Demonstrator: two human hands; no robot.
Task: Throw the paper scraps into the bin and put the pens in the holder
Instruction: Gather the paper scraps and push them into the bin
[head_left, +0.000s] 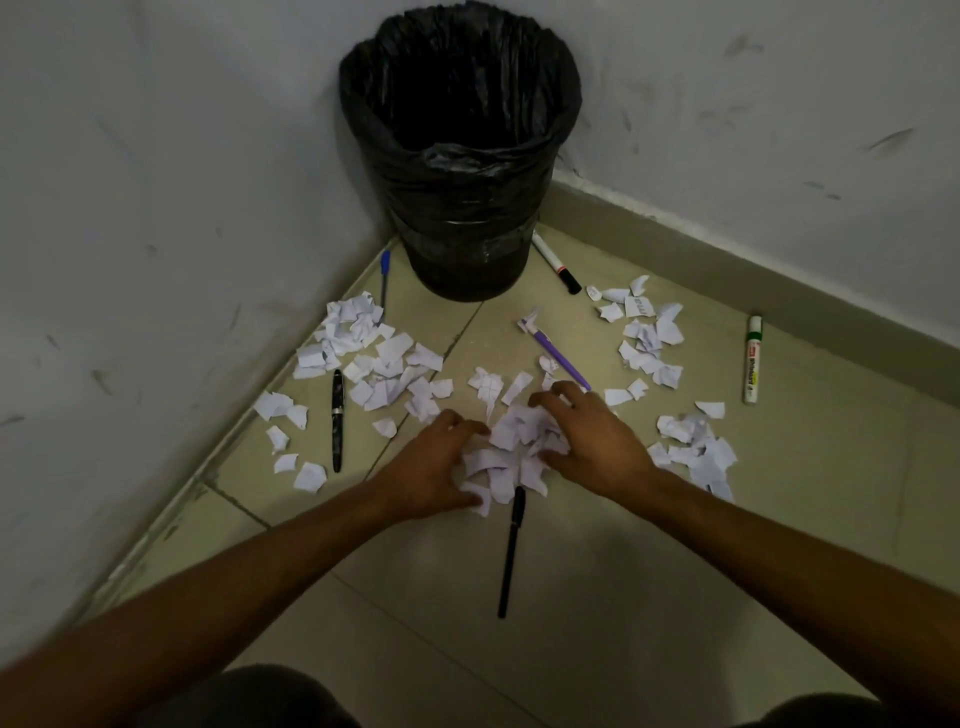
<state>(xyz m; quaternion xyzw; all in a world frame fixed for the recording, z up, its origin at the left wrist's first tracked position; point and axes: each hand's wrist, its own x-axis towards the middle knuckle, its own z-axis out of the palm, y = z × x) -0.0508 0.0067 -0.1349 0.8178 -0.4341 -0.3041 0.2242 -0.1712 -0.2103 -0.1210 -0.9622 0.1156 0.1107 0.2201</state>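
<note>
A black bin (460, 150) lined with a black bag stands in the corner of the floor. White paper scraps lie scattered on the tiles in front of it. My left hand (428, 465) and my right hand (592, 441) press in from both sides around a heap of scraps (511, 452), fingers curled against the paper. A black pen (510, 551) sticks out from under that heap toward me. Other pens lie around: a black one (337, 421) at left, a blue one (384, 278) by the wall, a purple one (553, 356), a black-capped marker (556, 262) and a green-capped marker (752, 361).
More scraps lie in piles at left (363, 353), at right (649, 338) and near right (696, 452). White walls close the corner on both sides, with a skirting board (779, 291) along the right wall. No pen holder shows in this view.
</note>
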